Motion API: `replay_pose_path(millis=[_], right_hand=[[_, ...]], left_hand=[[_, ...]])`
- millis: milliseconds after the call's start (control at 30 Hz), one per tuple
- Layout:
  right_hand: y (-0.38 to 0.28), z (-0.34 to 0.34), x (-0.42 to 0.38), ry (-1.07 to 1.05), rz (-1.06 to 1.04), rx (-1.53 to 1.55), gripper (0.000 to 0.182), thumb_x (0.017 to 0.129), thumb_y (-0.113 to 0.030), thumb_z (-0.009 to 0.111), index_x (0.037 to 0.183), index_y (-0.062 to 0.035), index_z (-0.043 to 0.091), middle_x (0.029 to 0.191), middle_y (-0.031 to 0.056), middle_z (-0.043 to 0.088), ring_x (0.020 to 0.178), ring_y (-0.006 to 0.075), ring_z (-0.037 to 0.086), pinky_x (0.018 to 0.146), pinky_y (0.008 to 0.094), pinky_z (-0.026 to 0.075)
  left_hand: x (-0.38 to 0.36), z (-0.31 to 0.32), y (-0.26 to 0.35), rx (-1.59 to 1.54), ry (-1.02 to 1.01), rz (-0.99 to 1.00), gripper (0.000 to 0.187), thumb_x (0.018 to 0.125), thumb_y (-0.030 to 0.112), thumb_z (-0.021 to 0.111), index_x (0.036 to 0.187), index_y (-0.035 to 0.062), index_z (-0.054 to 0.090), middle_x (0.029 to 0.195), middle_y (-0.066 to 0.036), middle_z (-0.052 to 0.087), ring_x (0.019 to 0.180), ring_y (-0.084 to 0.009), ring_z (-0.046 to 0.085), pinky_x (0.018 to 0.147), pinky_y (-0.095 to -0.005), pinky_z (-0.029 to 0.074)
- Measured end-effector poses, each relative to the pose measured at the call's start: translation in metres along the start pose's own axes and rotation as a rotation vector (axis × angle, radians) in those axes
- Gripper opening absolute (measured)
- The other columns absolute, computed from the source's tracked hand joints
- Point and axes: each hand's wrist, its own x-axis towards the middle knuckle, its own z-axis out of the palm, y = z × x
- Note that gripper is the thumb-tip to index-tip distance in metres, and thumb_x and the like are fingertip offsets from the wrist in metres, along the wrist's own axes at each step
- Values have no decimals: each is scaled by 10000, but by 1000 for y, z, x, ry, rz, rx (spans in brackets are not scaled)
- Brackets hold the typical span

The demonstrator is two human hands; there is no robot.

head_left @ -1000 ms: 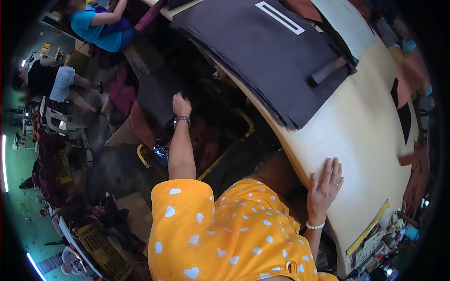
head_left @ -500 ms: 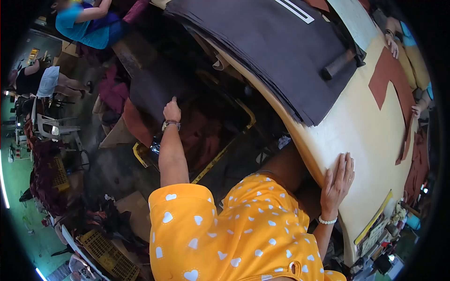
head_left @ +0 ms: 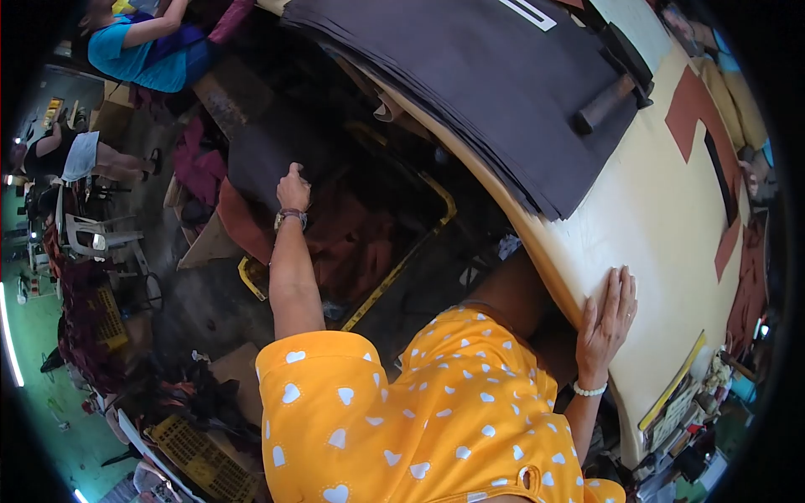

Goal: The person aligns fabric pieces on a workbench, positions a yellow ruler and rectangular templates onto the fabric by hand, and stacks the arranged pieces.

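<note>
My left hand (head_left: 293,189) reaches out over the dark area beside the table, its fingers closed at the edge of a dark sheet (head_left: 264,155). Below that sheet lies reddish-brown material (head_left: 356,243) inside a yellow-edged frame (head_left: 394,272). My right hand (head_left: 610,318) rests flat on the cream tabletop (head_left: 579,260), fingers stretched. A stack of dark sheets (head_left: 470,92) covers the upper part of the table, with a dark cylindrical tool (head_left: 605,105) and a white U-shaped piece (head_left: 532,12) on top.
Reddish-brown cut pieces (head_left: 696,105) lie at the table's far right, near a co-worker's hand (head_left: 749,180). A person in a blue shirt (head_left: 138,50) is at the upper left, another person (head_left: 80,155) below. A chair (head_left: 96,235) and yellow crate (head_left: 201,457) stand left.
My left hand has moved a little left and up. My right hand stays flat on the table. At the far right, the co-worker's hands have drawn back and the reddish-brown piece has shifted.
</note>
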Motion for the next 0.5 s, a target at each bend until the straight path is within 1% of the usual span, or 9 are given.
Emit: replay_pose_path(millis=[100,200,300,500], right_hand=[[0,-1,0,-1,-9,2,485,901,-276,453,1347,-93,406,1411,115,361,1319,308,304,1072,474,194],[0,0,1,2,-7,-15,483,899,-270,458,1345,-92,409,1406,117,367,1318,309,306,1070,475,197],[0,0,1,10,-16,-5,483,896,-267,462,1342,-90,413,1402,119,372,1317,308,307,1070,475,199],[1,0,1,11,-20,-14,481,893,-264,465,1339,-92,418,1402,119,372,1320,306,303,1071,471,200]], left_hand=[[10,-4,-14,-68,-72,82,374,712,0,571,1080,64,586,808,-122,681,804,-296,656,740,-379,506],[17,-11,-18,-123,-138,47,351,722,19,589,1067,76,618,789,-113,680,823,-287,652,768,-381,503],[23,-15,-22,-154,-187,64,404,716,17,574,1116,69,598,809,-125,680,839,-280,653,781,-373,501],[24,-18,-20,-150,-220,65,428,705,16,569,1129,67,587,830,-135,680,848,-282,653,799,-363,495]])
